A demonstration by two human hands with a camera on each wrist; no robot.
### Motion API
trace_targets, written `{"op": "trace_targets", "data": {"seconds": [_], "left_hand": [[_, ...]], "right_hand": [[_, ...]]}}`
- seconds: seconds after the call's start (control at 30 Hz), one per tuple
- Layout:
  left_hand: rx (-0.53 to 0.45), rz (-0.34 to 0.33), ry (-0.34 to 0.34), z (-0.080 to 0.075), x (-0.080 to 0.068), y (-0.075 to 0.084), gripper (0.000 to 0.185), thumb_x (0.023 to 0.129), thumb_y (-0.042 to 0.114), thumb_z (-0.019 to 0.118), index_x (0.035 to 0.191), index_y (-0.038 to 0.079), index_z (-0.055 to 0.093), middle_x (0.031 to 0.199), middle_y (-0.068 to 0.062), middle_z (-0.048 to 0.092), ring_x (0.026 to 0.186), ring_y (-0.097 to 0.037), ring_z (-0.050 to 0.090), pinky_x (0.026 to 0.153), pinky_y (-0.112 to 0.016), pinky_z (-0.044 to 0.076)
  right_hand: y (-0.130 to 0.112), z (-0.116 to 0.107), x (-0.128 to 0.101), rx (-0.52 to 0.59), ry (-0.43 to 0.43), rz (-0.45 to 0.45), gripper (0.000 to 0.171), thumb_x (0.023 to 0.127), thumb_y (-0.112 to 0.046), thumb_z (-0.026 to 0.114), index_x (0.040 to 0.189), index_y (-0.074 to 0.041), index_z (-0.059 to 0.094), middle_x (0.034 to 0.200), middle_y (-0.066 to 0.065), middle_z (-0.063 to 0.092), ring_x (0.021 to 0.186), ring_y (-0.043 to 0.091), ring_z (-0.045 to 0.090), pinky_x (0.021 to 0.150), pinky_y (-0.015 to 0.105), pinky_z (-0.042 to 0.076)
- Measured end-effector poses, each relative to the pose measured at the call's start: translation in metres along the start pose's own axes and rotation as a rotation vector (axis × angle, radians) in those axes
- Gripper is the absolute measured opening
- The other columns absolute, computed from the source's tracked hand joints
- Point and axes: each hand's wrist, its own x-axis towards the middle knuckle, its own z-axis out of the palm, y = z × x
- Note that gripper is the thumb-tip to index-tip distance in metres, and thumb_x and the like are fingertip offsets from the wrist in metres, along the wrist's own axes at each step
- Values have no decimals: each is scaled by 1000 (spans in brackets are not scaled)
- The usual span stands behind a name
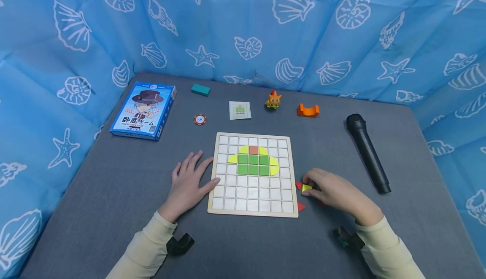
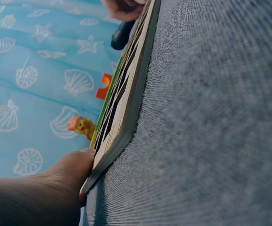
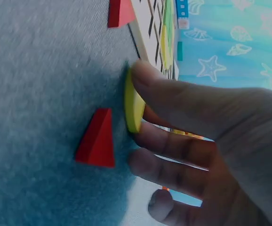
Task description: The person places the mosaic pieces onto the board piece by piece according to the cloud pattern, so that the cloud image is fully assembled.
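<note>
- The right hand (image 1: 334, 190) pinches a small yellow piece (image 1: 306, 188) between thumb and fingers, just right of the board (image 1: 289, 211) near its near right corner.
- In the right wrist view the piece (image 3: 133, 106) stands on edge against the grey table (image 3: 42, 70), thumb on one flat face, fingers (image 3: 173, 141) curled behind the other.
- The piece looks like a thin, stiff tile with a curved edge, judged light and hard; its smooth faces could slip, so a pinch across the two flat faces, as now, seems the sure hold.
- Red triangles lie about it: one (image 3: 97, 138) just beside the yellow piece, another (image 3: 119, 12) nearer the board's edge; in the head view a red one (image 1: 300, 206) lies touching or nearly touching the board's near right corner.
- The left hand (image 1: 187, 184) lies flat and relaxed on the table with fingers straight, holding nothing; its fingertip (image 2: 72, 165) touches the board's left edge (image 2: 122, 127).
- On the board a green block (image 1: 253, 164) with yellow pieces round it and an orange tile (image 1: 253, 149) fills the far middle cells.
- Far side: a blue box (image 1: 143, 109) at left, a chip (image 1: 200, 119), a card (image 1: 240, 110), a toy (image 1: 273, 100), an orange block (image 1: 308, 110); a microphone (image 1: 367, 152) lies at right.
</note>
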Motion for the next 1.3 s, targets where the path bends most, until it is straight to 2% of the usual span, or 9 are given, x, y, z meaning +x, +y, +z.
{"op": "trace_targets", "data": {"seconds": [0.23,0.53,0.67,0.97,1.13,1.3], "left_hand": [[2,-2,-3,0,0,0,68,88,53,60,145,21,42,156,-13,25,145,-35,12,108,-64,8],[-3,1,2,0,0,0,67,89,53,60,145,21,43,156,-13,25,145,-35,13,108,-64,8],[-4,2,2,-1,0,0,67,89,53,60,145,21,43,156,-13,25,145,-35,12,108,-64,8],[-7,5,4,0,0,0,67,89,53,60,145,22,43,156,-12,25,146,-34,12,108,-64,8],[-6,5,2,0,0,0,67,89,53,60,145,22,42,157,-12,24,146,-34,12,108,-64,8],[-8,1,-1,-1,0,0,67,89,53,60,145,21,42,157,-12,24,146,-34,12,108,-64,8]], "right_hand": [[4,1,1,-54,57,-11,28,82,-23,77,105,-11,66,99,-1,61,79,9,54,69,32,51],[4,4,1,-21,67,-17,21,87,-17,71,105,-9,64,92,-3,59,74,7,51,63,27,47],[4,4,1,-37,92,-28,19,87,-17,71,103,-9,64,94,-1,60,75,8,52,65,30,49],[1,-4,2,-41,79,6,22,88,-18,70,106,-6,64,97,1,61,78,10,52,68,32,49],[-11,-11,8,-30,84,-29,21,89,-18,69,107,-9,64,97,-1,60,79,10,53,68,31,49],[-28,-17,21,-30,115,-109,22,89,-18,69,108,-10,64,97,-2,60,78,9,54,69,29,50]]}}
